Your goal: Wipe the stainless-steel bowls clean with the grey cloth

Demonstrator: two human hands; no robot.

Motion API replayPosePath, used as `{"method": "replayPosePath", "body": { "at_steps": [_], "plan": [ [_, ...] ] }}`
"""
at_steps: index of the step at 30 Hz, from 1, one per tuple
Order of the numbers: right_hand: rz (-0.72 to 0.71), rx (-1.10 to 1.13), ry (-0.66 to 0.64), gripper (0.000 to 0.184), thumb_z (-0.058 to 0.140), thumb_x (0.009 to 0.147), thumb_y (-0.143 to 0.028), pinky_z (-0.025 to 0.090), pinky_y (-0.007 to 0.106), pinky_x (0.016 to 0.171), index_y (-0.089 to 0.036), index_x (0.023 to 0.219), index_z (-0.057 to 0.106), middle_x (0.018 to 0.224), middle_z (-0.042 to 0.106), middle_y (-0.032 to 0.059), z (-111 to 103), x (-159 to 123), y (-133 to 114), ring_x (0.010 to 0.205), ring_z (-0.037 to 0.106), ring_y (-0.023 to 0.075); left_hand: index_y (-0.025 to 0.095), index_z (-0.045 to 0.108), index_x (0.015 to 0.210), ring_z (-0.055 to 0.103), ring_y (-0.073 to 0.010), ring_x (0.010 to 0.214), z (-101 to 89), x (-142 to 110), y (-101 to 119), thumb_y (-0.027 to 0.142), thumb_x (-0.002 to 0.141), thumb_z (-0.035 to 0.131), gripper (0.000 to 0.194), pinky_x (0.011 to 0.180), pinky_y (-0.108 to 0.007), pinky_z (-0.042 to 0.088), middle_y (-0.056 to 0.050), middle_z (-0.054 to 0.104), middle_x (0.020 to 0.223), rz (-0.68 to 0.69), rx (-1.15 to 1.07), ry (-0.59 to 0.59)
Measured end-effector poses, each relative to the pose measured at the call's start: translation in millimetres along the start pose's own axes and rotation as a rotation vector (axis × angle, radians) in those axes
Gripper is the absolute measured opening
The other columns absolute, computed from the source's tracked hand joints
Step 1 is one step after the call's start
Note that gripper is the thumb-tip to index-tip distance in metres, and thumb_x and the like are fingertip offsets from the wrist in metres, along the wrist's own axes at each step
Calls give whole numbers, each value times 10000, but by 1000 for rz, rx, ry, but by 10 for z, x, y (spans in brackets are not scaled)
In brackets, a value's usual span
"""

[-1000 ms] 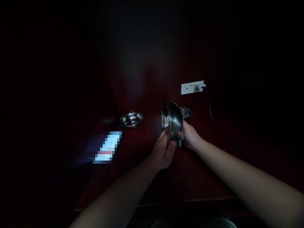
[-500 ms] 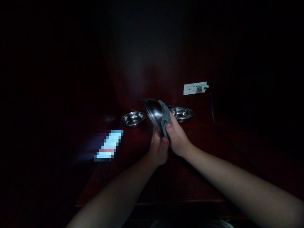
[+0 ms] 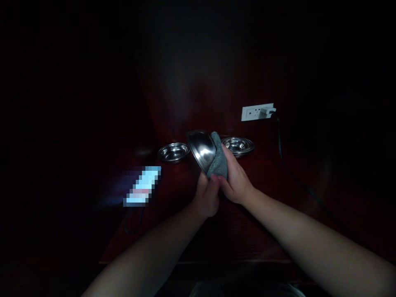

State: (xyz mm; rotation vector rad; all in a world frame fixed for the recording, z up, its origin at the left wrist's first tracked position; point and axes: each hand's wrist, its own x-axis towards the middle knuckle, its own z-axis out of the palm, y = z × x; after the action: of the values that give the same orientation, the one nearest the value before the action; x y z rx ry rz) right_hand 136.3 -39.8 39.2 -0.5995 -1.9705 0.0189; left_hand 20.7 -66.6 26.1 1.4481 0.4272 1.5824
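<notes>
A shiny metal bowl (image 3: 202,150) is held tilted on its side above the table, its rounded underside facing right. My left hand (image 3: 207,196) grips the bowl's lower rim, thumb on the near side. Against the bowl's underside lies a grey-green cloth (image 3: 219,161), pressed there by my right hand (image 3: 236,177). Most of the right fingers are hidden behind the cloth. Behind and to the left sits another metal bowl (image 3: 174,152). Beyond my right hand stands a stack of metal bowls (image 3: 238,146).
A lit phone (image 3: 142,185), its screen blurred out, is at the left with a cable below it. On the back wall is a white socket (image 3: 257,112) with a plug, from which a dark cord (image 3: 280,142) runs down to the right. The dark red table (image 3: 247,243) ends at a front edge.
The bowl has turned slightly, showing more of its underside. My right hand and the cloth have shifted a little across it. The view has moved slightly.
</notes>
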Motion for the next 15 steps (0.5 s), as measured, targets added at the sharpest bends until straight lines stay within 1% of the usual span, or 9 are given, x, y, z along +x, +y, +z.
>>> {"method": "replayPosePath", "body": {
  "at_steps": [4, 9, 12, 15],
  "plan": [
    [-10, -8, -4, 750, 390, 846, -519, 237, 516, 1095, -172, 1445, 100, 1493, 205, 118, 4, -15, 69, 1361, 213, 287, 215, 450, 1242, 474, -235, 1198, 3, 21, 41, 582, 809, 444, 568, 1009, -390, 375, -106, 562, 1215, -2, -8, 33],
    [50, 61, 22, 736, 324, 847, -583, 227, 504, 1100, -175, 1436, 157, 1486, 235, 107, 27, -44, 152, 1360, 219, 276, 206, 424, 1260, 480, -222, 1193, -32, 25, 36, 541, 825, 456, 550, 1032, -383, 346, -110, 562, 1216, -3, 6, 30],
    [85, 106, 40, 719, 306, 852, -592, 219, 497, 1102, -174, 1427, 193, 1482, 248, 104, 46, -64, 179, 1356, 231, 270, 210, 408, 1270, 482, -206, 1187, -53, 31, 13, 477, 859, 441, 491, 1044, -378, 329, -103, 555, 1226, 8, 0, 11],
    [125, 164, 73, 672, 299, 868, -569, 228, 490, 1099, -181, 1412, 234, 1473, 270, 99, 67, -80, 173, 1347, 252, 263, 211, 401, 1269, 495, -201, 1168, -69, 42, -14, 417, 879, 437, 443, 1043, -383, 329, -98, 547, 1233, 43, 11, -49]
  ]
}}
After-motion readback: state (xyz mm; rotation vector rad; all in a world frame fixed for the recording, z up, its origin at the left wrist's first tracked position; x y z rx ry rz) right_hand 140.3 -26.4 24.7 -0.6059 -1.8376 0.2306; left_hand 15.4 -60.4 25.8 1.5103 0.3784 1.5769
